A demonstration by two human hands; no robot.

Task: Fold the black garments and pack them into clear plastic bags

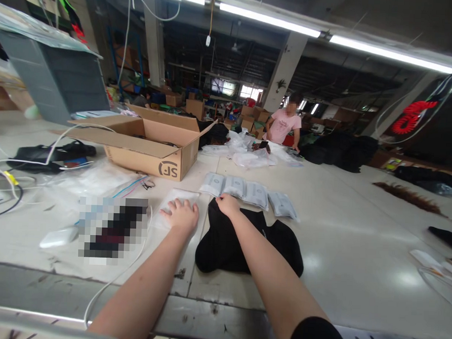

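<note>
My left hand (180,215) lies flat with its fingers spread on a clear plastic bag (165,199) on the table. To its right lies a black, soft-looking fabric piece (223,243) with rounded lobes and a small pale mark. My right hand (229,205) is closed on the upper left corner of that piece, with its fingertips partly hidden. My right forearm crosses over the fabric and covers part of it. Just beyond sit several flat whitish packets (256,194) in a row, close to my right hand.
An open cardboard box (148,159) stands behind my left hand. A white cable (143,245), a white case (58,238) and a blurred-out item (116,230) lie on the left. Across the table (338,242), a person in a pink shirt (283,126) stands near plastic bags (254,158).
</note>
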